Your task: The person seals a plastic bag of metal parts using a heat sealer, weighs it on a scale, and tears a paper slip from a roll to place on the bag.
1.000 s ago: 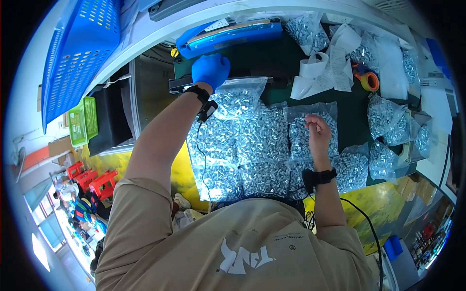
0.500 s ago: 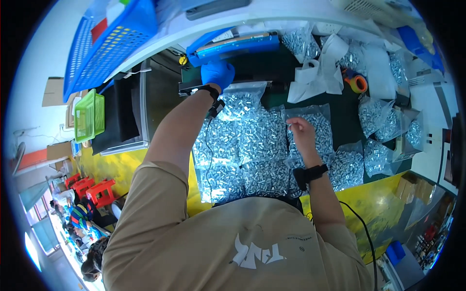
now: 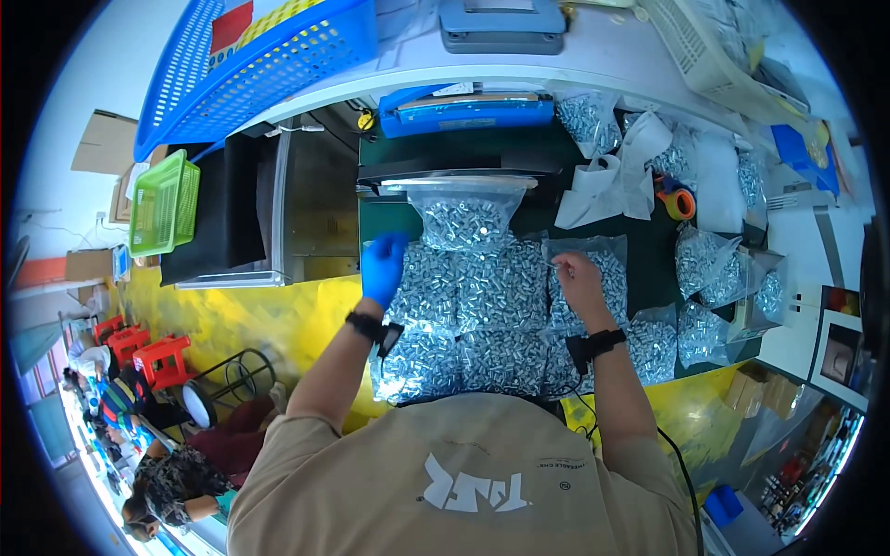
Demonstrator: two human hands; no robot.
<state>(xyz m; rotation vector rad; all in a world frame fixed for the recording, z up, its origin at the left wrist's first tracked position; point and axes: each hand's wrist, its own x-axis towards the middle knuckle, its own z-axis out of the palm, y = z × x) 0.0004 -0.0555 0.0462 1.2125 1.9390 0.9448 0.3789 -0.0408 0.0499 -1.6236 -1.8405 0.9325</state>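
My left hand (image 3: 383,265), in a blue glove, is over the left edge of the bags of small metal parts; its fingers are hidden from this angle. My bare right hand (image 3: 578,280) hovers above a clear bag of metal parts (image 3: 607,269), its fingers curled and the thumb tucked against them. Whether anything small is pinched there I cannot make out. Straight ahead, a filled clear bag (image 3: 464,222) lies with its flat mouth at a long dark bar-shaped device (image 3: 445,167). Several more filled bags (image 3: 505,287) sit packed together in front of my body.
A blue tray (image 3: 473,115) stands behind the bar. To the right are white sheet material (image 3: 603,190), an orange tape roll (image 3: 680,204) and more filled bags (image 3: 702,332). A blue basket (image 3: 269,69) overhangs at upper left; a green basket (image 3: 165,204) is farther left. Other people sit at lower left.
My left hand has come off the far end of the dark bar and drawn back toward me. My right hand stays near the same bag. The head view has shifted slightly.
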